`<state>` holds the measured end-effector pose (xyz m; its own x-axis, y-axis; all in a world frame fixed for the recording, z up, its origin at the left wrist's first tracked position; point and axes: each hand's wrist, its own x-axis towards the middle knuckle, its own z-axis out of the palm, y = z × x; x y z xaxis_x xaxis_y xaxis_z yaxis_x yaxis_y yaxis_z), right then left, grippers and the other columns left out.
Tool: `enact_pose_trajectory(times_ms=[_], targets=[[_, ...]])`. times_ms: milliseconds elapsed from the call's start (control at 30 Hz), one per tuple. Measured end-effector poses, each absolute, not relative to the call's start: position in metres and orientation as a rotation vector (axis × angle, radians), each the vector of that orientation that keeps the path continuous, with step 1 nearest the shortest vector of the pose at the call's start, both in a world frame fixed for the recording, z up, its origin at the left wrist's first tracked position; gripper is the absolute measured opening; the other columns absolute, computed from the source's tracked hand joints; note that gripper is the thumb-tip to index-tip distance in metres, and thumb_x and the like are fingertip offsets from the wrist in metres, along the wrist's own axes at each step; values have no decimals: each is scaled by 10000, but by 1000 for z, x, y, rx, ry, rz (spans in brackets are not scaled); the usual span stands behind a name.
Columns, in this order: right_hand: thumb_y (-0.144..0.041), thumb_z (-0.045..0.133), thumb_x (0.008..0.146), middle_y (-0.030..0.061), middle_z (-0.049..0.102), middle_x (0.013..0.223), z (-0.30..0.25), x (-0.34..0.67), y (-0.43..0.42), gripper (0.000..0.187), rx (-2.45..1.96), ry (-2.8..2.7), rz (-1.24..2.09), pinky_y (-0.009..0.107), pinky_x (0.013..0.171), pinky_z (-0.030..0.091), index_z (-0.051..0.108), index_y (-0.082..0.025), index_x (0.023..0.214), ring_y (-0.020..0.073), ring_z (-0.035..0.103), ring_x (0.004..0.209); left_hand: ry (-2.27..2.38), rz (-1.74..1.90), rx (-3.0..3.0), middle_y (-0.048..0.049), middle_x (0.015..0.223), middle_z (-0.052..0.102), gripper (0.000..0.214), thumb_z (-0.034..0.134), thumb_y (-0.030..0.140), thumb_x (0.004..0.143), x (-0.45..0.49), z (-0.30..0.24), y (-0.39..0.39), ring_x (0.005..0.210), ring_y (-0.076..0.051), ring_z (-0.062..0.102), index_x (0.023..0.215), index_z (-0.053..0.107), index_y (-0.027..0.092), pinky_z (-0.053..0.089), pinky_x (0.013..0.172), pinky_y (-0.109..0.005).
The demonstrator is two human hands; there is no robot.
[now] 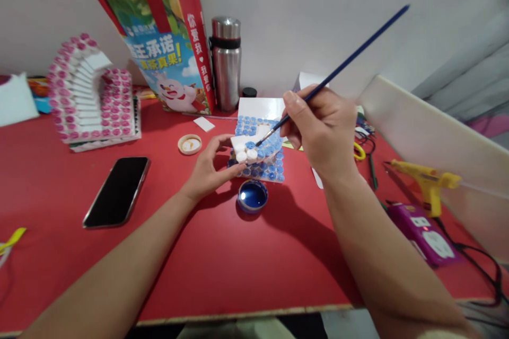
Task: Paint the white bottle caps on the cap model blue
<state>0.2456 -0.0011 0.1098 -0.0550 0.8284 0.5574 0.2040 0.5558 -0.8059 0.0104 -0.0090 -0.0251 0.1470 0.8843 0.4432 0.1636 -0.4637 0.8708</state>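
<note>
Pinched in my right hand (320, 130) is a long dark blue paintbrush (353, 55). Its bristles touch a round rosette near the top of a small craft model (258, 172). Blue rosettes cover much of this model, while a few at its upper left edge are white. My left hand (214, 166) steadies the model from the left, thumb in front and fingers behind; the fingertips are partly hidden. Just in front of the model stands a small round pot of blue paint (253, 197). A pot lid (190, 144) lies left of it, beyond my left hand.
On the red table (222, 270) lies a phone (117, 192) at left, before a pink-and-white model (95, 98). A shopping bag (170, 58) and steel flask (227, 66) stand behind. At right are a yellow glue gun (427, 177), a purple power strip (425, 235) and cables.
</note>
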Motion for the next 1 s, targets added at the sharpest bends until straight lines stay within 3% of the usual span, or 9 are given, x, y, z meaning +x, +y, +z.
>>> enact_pose_trajectory(times_ms=[400,733,1000], targets=[[-676,771,1102,-37,648,625,100,237,-4,515,-874,-1704,561,290,491,426,637,-264,823,112,593,537,999,1371,1764,-124,1441,788,676,989,578,914,10,-26,-7,1331,-344,747,1446,702,275,574,1176,-537],[-491,757,1125,-32,661,661,95,234,-3,385,-843,-1716,570,298,516,455,635,-265,839,114,604,552,988,1392,1783,-123,1436,797,645,980,548,922,10,-27,-6,1304,-333,764,1437,713,265,585,1169,-531],[-578,756,1123,-38,650,651,96,238,-2,437,-878,-1724,537,297,536,481,637,-270,838,121,607,555,996,1386,1775,-131,1449,786,665,985,553,912,9,-30,-4,1315,-341,750,1444,710,265,572,1179,-554]])
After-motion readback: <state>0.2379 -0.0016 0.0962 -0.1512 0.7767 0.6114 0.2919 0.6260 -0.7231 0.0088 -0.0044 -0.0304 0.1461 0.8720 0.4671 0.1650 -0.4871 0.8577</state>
